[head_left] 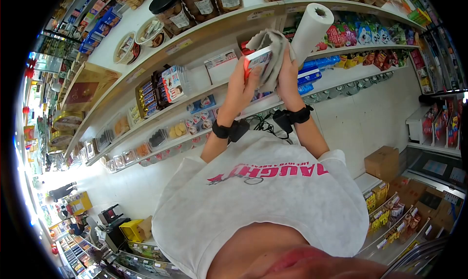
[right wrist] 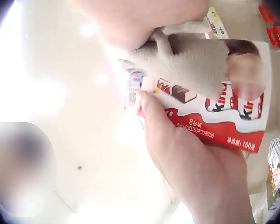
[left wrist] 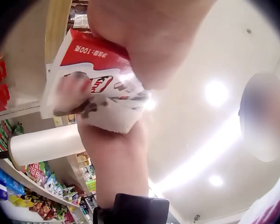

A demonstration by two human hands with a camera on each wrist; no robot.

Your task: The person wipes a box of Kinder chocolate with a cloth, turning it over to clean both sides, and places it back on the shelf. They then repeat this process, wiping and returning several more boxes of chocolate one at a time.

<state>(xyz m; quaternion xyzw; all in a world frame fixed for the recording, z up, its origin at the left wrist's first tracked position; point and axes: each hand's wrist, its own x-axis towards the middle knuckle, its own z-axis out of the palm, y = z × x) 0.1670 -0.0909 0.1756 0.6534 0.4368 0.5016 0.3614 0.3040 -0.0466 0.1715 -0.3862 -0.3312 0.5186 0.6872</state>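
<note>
A white and red Kinder chocolate box (head_left: 258, 59) is gripped by my left hand (head_left: 237, 86), raised in front of the shelves. In the right wrist view, the left thumb and palm lie along the red edge of that box (right wrist: 233, 141). My right hand (head_left: 288, 79) holds a crumpled grey cloth (head_left: 277, 52) against the box's face. The same cloth (right wrist: 191, 58) covers part of the printed front in the right wrist view. Most of the right fingers are hidden behind the cloth.
A white paper roll (head_left: 312, 33) stands on the shelf edge beside the right hand. More Kinder boxes (head_left: 174, 83) and chocolate bars (head_left: 148, 98) line the shelf at left. Dark-lidded jars (head_left: 170, 11) stand on the top shelf, and blue packs (head_left: 309, 76) lie below the roll.
</note>
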